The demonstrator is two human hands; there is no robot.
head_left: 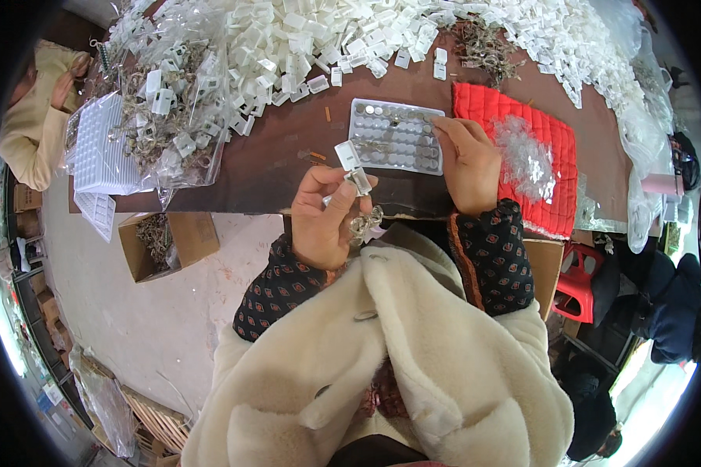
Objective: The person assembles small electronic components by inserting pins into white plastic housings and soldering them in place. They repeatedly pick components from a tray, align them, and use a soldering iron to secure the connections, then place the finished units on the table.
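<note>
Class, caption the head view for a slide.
Left hand holding an open white case, right hand at a dimpled tray beside red quilted cloth.

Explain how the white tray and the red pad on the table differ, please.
Colour: the tray is whitish, while the pad is red.
Surface: the tray has rows of round pockets; the pad is quilted.
Size: the tray looks smaller than the pad.
Load: the tray holds round discs, the pad carries loose clear pieces.
Both lie on the brown table.
</note>
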